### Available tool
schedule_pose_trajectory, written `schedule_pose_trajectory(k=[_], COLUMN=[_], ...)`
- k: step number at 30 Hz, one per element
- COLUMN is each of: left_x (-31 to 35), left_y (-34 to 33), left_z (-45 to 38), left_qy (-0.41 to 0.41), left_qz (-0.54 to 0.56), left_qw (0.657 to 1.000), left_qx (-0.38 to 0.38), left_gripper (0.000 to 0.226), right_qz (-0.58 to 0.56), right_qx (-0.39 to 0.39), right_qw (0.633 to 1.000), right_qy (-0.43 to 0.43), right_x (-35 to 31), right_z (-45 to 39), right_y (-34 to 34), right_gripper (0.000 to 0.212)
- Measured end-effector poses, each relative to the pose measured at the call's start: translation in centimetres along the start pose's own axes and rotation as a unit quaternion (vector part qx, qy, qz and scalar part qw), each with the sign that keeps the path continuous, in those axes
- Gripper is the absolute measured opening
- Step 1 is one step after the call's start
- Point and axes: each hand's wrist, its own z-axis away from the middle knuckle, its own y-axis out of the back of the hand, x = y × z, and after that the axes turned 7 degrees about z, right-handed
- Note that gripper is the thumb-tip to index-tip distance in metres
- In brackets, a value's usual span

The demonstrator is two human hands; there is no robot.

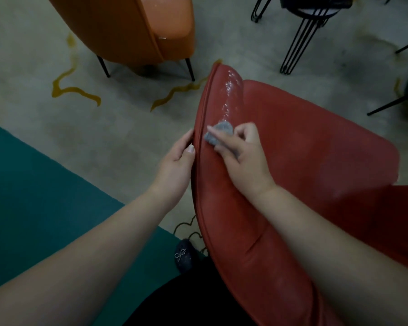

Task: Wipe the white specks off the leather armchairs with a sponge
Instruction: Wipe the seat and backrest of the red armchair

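A small grey sponge (218, 135) is lying pressed on the top edge of the red leather armchair (292, 147), just inside its piped seam. Beyond the sponge, toward the chair's far tip, a wet glossy streak (230, 90) is shining along the leather; white specks cannot be made out for certain. The rest of the red back is spreading wide and bare away from the seam, giving the sponge open leather on that side, while the seam side is dropping off straight to the floor.

The right hand (243, 154) is lying over the chair back, its grip closing on the sponge with the forefinger stretched along it and the other fingers curled. The left hand (177, 161) is gripping the chair's outer edge at the seam, thumb on the near face, fingers wrapped behind.

Past the red chair's tip, an orange armchair (132, 27) is standing apart on thin dark legs. Black wire chair legs (299, 41) are standing farther off. A teal rug (40, 189) is lying on the seam side, and a dark shoe (184, 255) is resting by the chair's base.
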Motion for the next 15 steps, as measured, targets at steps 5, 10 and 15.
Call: schedule_pose_trajectory(k=[5,10,15], left_x=[1.7,3.2,2.0], left_y=[-1.1,-2.8,-4.3], left_z=[-2.7,-6.4,-6.9], left_qy=[-0.016,-0.030,-0.080], left_qz=[-0.024,-0.043,-0.129], left_qw=[0.999,0.995,0.977], left_qx=[0.027,0.080,0.151], left_gripper=[0.042,0.040,0.040], right_qz=[0.003,-0.041,-0.157], right_qx=[0.005,0.018,0.051], right_qw=[1.000,0.999,0.976], right_qy=[0.014,-0.018,-0.141], right_x=[1.0,1.9,3.3], right_z=[-2.6,-5.2,-5.3], right_y=[-0.2,-0.4,0.9], right_gripper=[0.037,0.038,0.042])
